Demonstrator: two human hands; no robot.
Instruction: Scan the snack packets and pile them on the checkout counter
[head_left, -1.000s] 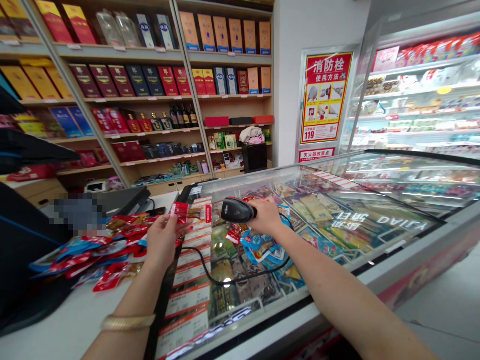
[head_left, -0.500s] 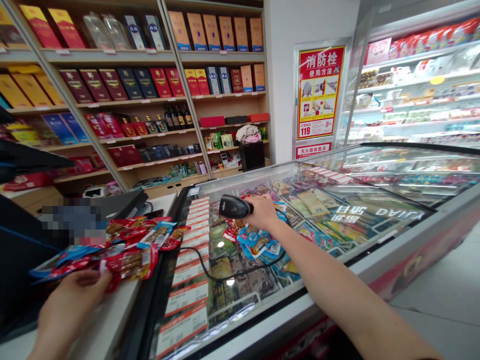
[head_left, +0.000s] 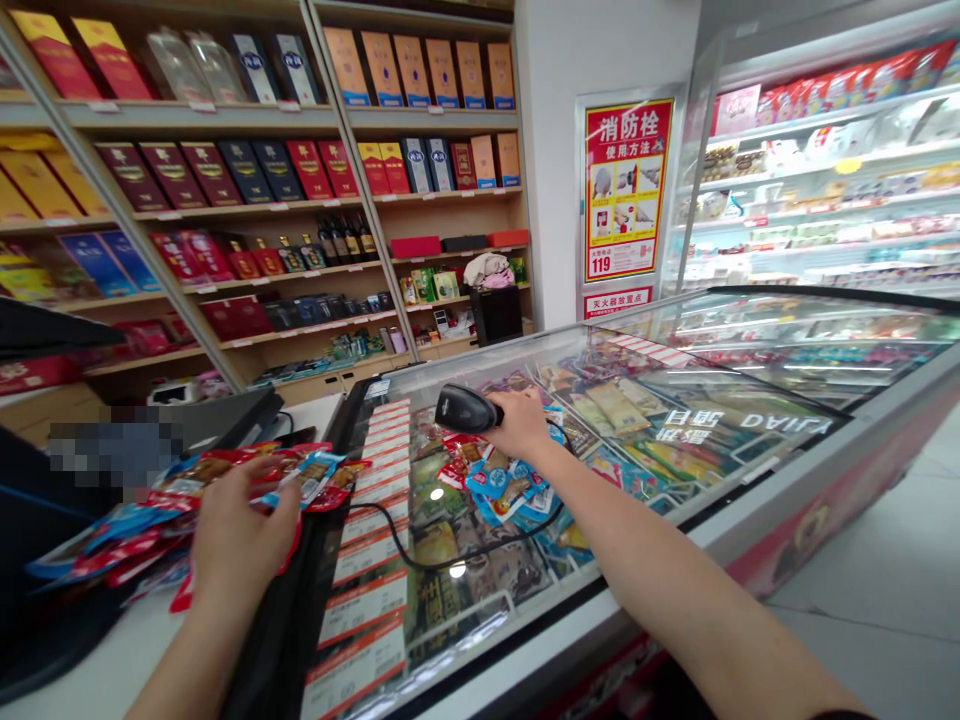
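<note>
My right hand [head_left: 520,424] is wrapped round a black barcode scanner [head_left: 463,409], held above the glass lid of a chest freezer. Below and beside that hand, a small heap of blue and red snack packets [head_left: 501,484] lies on the glass. The scanner's black cable [head_left: 409,556] loops across the lid. On the left, my left hand [head_left: 241,525] is over a larger pile of red and blue snack packets [head_left: 135,525], thumb and fingers apart. It covers part of the pile, so whether the fingertips touch a packet is hard to see.
The chest freezer [head_left: 720,505] stretches to the right, with price labels [head_left: 367,610] along its left side. A white counter [head_left: 142,655] and dark checkout equipment [head_left: 45,560] stand at left. Shelves of boxed goods [head_left: 285,170] line the back, and a lit display fridge [head_left: 832,190] stands at right.
My left hand has moved right and farther forward, from the near edge of the packet pile to over its right part. My right hand keeps the scanner in about the same place.
</note>
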